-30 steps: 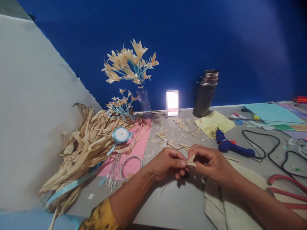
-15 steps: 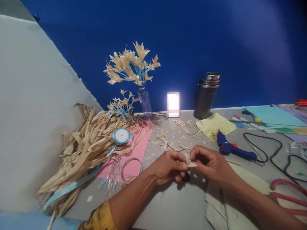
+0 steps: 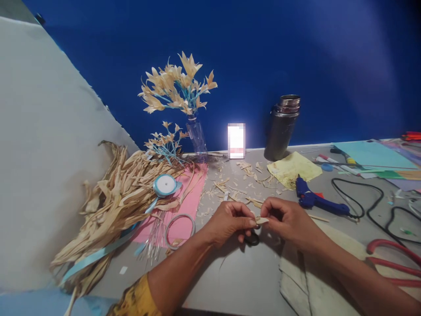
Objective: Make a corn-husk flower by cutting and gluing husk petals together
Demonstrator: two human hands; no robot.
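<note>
My left hand (image 3: 235,224) and my right hand (image 3: 284,219) meet over the table. A small pale piece of dried corn husk (image 3: 262,220) is pinched between the thumb and fingers of both. Its pointed end shows between the fingertips, and the rest is hidden. Just below the left fingers is a black loop (image 3: 252,239), perhaps a scissors handle; I cannot tell whether the hand holds it. Husk scraps (image 3: 230,186) lie scattered beyond my hands. Near my right hand rests a blue glue gun (image 3: 320,202).
Left are a pile of dried husks (image 3: 115,197), a ribbon roll (image 3: 165,185), wires (image 3: 153,241) and a ring (image 3: 180,231) on pink paper (image 3: 194,193). Husk flowers (image 3: 177,85) stand in a clear bottle (image 3: 196,138). A dark flask (image 3: 283,127) and red-handled tool (image 3: 391,263) are right.
The husk piece has turned flatter between my fingertips. More of the black loop shows under my left hand. The whole view has shifted slightly.
</note>
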